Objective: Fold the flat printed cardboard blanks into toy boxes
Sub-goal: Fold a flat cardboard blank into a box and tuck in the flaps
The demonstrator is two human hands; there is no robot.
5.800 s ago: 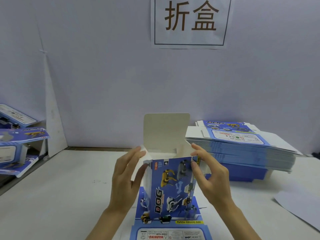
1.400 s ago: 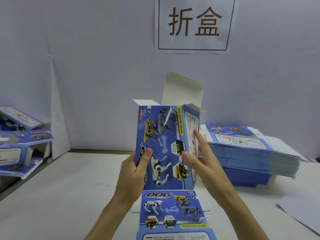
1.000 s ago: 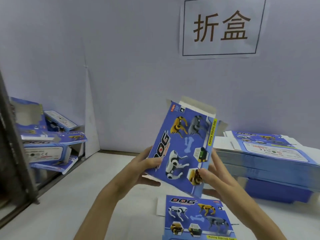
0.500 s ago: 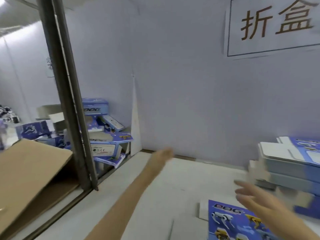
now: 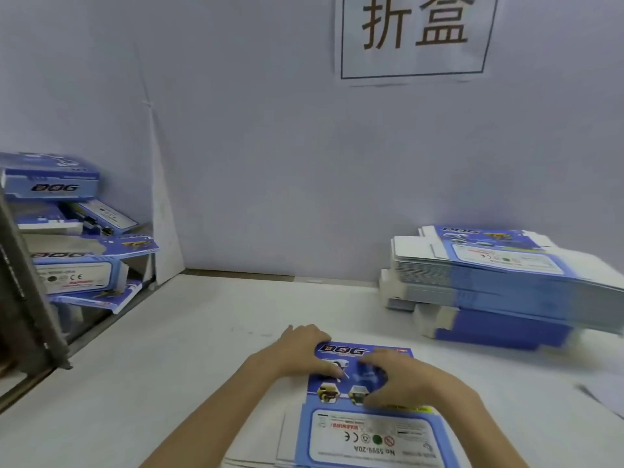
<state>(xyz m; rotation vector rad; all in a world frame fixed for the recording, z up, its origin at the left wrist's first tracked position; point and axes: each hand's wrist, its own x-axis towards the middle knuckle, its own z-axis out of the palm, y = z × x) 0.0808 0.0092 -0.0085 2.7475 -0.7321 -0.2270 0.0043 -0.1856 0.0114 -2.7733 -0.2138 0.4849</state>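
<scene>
- Behind the desk, a pale wall [image 5: 270, 163] is filling most of the view.
- A white desk [image 5: 169, 366] is stretching from the wall towards the person.
- A tall stack of blanks [image 5: 506, 282], blue-printed and still flat, is sitting on the desk at the right, close to the wall and well apart from the hands.
- A pile of folded boxes [image 5: 74, 265] marked "DOG" is lying jumbled beyond the desk's left edge, some of them tilting.
- A paper sign [image 5: 413, 35] with two large characters is hanging on the wall, top centre.
- One flat blank [image 5: 364, 434] is lying printed side up on the near middle of the desk, under both hands.
- The right hand [image 5: 408, 380] is arching over the blank's upper half, its spread fingertips and thumb pressing on the printed face and gripping nothing.
- The left hand [image 5: 300, 352] is pinching the blank's far left corner, thumb lying on the print and fingers curling over the edge.
</scene>
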